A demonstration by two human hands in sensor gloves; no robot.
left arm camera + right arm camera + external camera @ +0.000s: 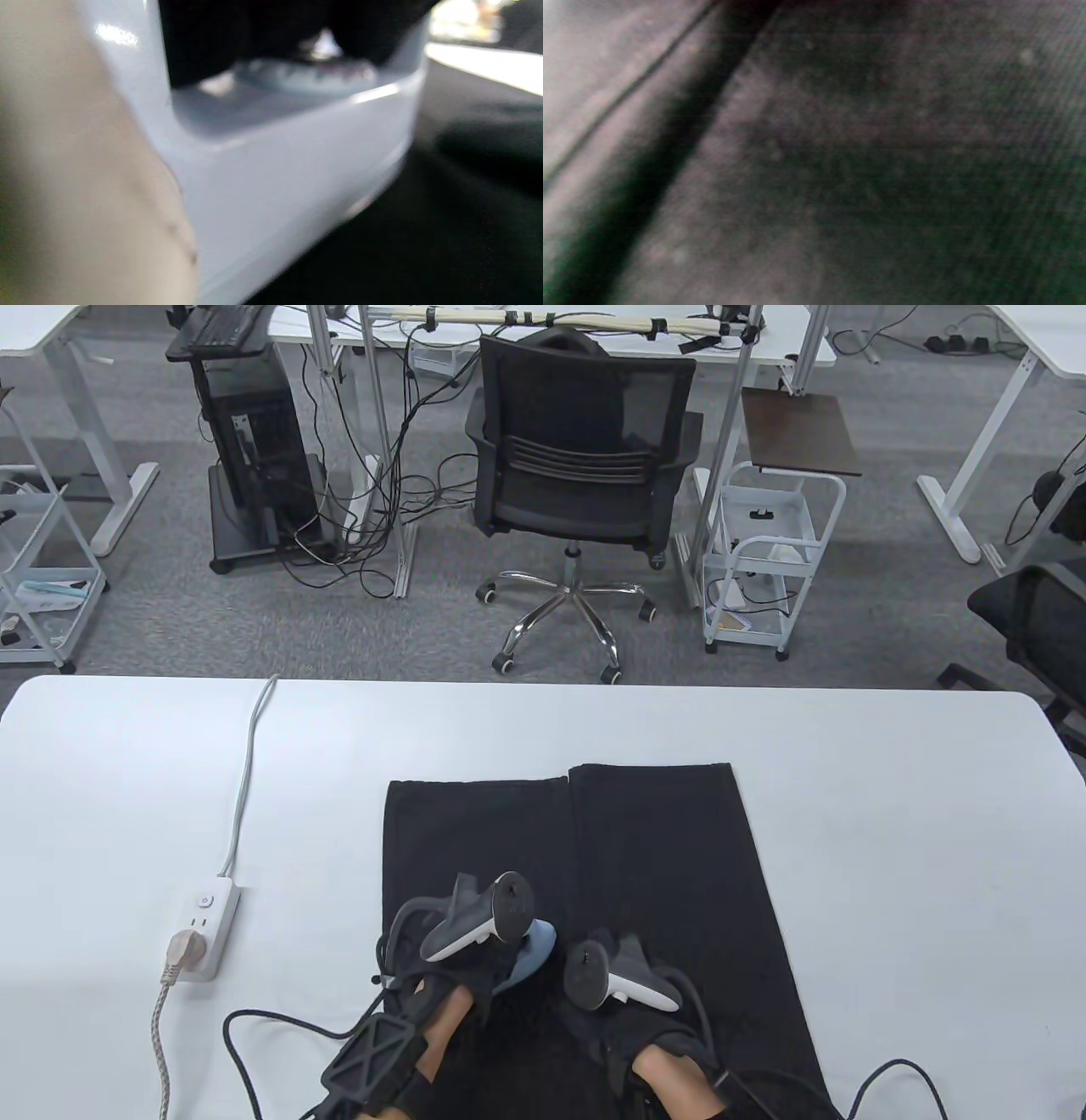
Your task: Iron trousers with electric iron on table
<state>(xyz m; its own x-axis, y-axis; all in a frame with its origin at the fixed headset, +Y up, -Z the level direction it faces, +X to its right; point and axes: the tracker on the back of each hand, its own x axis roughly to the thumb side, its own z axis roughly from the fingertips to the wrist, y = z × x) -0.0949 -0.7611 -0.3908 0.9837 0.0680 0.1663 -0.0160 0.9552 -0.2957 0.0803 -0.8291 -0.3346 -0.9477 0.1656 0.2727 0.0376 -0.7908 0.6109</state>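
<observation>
Black trousers (670, 848) lie flat on the white table (891, 814), legs pointing away from me. My left hand (475, 959) grips the handle of a light blue iron (533, 948) standing on the left leg near the middle seam. The left wrist view shows the iron's body (288, 169) close up and blurred, sitting on the black cloth (445, 212), with dark glove over the handle gap. My right hand (607, 950) rests low on the right leg just beside the iron; its tracker hides most of the fingers. The right wrist view is filled with blurred black fabric (882, 169).
A white power strip (204, 929) lies left of the trousers, with a plug and braided cord (157, 1035) running to the near edge and a white cable (246, 780) running away. Black glove cables (271, 1027) loop at the near edge. An office chair (585, 466) stands beyond the table.
</observation>
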